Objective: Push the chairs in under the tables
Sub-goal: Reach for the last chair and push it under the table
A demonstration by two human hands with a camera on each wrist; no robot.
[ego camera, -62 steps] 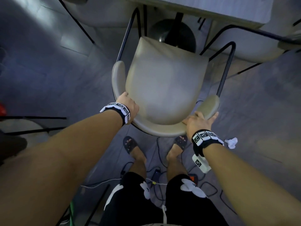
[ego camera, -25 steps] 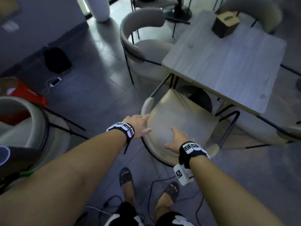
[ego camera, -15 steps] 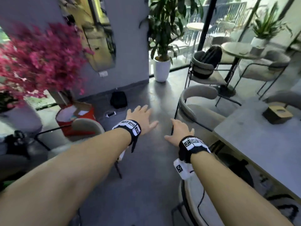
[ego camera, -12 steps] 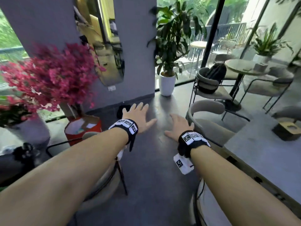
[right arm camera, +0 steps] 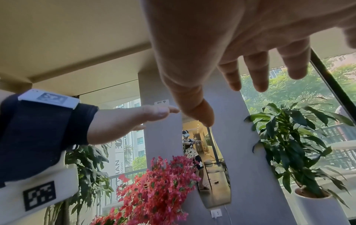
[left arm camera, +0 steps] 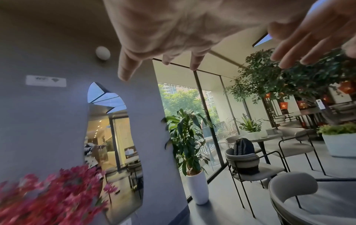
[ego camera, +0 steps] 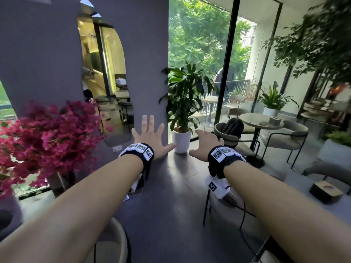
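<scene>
Both of my hands hang in the air in front of me and hold nothing. My left hand (ego camera: 150, 137) (left arm camera: 163, 30) (right arm camera: 125, 121) has its fingers spread. My right hand (ego camera: 205, 145) (right arm camera: 221, 45) is flat with straight fingers. A beige chair (ego camera: 228, 137) (left arm camera: 244, 158) with a black backpack on its seat stands at a round table (ego camera: 260, 120). Another beige chair (ego camera: 284, 137) sits to that table's right. A chair's curved backrest (ego camera: 118, 242) shows at lower left, below my left arm. Black chair legs (ego camera: 206, 209) show beneath my right wrist.
A grey square table (ego camera: 296, 179) at the right carries a wooden tissue box (ego camera: 325, 191). Pink flowers (ego camera: 43, 141) fill the left side. A potted plant in a white pot (ego camera: 181, 139) stands by the grey wall with its mirror (ego camera: 106, 82). A cable (ego camera: 245, 221) hangs from my right wrist.
Both hands have come off the beige chair's backrest at the square table and risen into the air. The view has swung up and left, from the chair to the room.
</scene>
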